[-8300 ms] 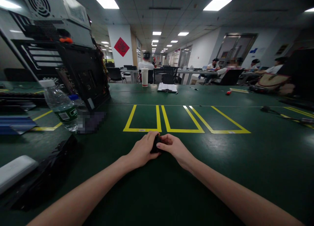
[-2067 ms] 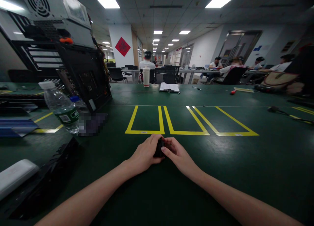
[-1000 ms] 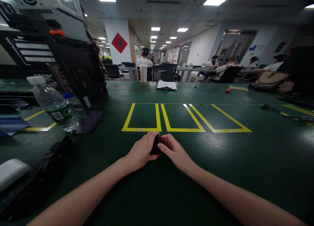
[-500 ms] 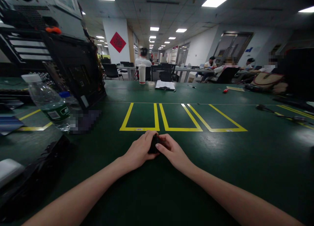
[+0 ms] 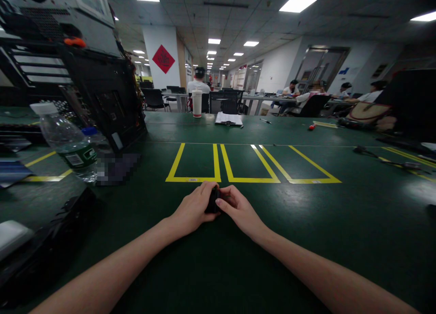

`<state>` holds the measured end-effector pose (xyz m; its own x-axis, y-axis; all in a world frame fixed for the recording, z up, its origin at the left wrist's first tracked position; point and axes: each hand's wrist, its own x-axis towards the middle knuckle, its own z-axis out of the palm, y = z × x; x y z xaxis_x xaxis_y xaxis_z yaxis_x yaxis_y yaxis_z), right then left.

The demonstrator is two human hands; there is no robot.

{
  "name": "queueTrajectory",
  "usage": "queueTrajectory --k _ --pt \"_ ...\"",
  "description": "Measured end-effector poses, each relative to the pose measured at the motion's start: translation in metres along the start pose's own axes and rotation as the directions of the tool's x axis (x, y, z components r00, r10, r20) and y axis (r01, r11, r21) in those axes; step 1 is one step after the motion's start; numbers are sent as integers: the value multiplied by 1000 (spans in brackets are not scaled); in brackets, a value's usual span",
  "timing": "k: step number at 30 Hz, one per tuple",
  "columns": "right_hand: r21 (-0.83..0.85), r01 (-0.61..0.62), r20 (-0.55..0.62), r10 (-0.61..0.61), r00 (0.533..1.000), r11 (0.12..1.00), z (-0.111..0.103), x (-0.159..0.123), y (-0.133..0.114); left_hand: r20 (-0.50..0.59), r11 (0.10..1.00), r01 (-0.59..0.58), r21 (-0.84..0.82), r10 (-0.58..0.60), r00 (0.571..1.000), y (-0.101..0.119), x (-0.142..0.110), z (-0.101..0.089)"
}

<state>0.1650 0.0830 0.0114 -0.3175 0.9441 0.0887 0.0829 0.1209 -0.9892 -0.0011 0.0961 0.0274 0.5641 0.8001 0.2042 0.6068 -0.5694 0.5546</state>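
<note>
A small black block-like object (image 5: 212, 202) sits between my hands on the dark green table (image 5: 218, 268); its kind is hard to make out. My left hand (image 5: 195, 205) wraps round its left side, thumb low and fingers over the top. On the right side, my right hand (image 5: 240, 209) presses thumb and fingers against it. Much of the object is hidden by the fingers. Just beyond the hands, yellow tape outlines (image 5: 250, 180) mark the table in three open-topped frames.
At left stand a water bottle (image 5: 70, 143), a black computer case (image 5: 102, 96) and a long black part (image 5: 51, 246) beside a white device (image 5: 13, 236). Farther back are a white cup (image 5: 196, 104), a clipboard (image 5: 229, 119) and a pen (image 5: 265, 121). Cables (image 5: 384, 157) lie at right.
My hands keep the same grip on the black object throughout. The whole view has shifted slightly as my head turned; nothing on the table has visibly moved.
</note>
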Motion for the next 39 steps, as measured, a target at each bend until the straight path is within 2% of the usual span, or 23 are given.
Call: queueTrajectory --k 4,10,13,19,27,33,39 --pt "8 54 4 -54 999 999 0 -2 -2 -6 1000 -1 5 1 1000 0 0 0" --pt "4 8 -53 -8 999 1000 0 2 1 -4 1000 -6 -2 6 1000 0 1 0" --pt "-14 -22 -27 22 999 1000 0 2 4 -4 1000 -4 11 4 1000 1 1 0" --pt "5 61 8 -61 998 998 1 -2 0 -10 1000 -3 20 4 1000 0 1 1" --pt "-13 -19 -13 19 1000 1000 0 0 -1 -1 1000 4 5 -4 1000 0 1 0" --pt "-37 51 11 -50 999 998 1 -3 -4 13 1000 13 -12 -13 1000 3 0 -2" --pt "-8 -8 -20 8 1000 1000 0 -1 -4 1 1000 -3 4 3 1000 2 1 -2"
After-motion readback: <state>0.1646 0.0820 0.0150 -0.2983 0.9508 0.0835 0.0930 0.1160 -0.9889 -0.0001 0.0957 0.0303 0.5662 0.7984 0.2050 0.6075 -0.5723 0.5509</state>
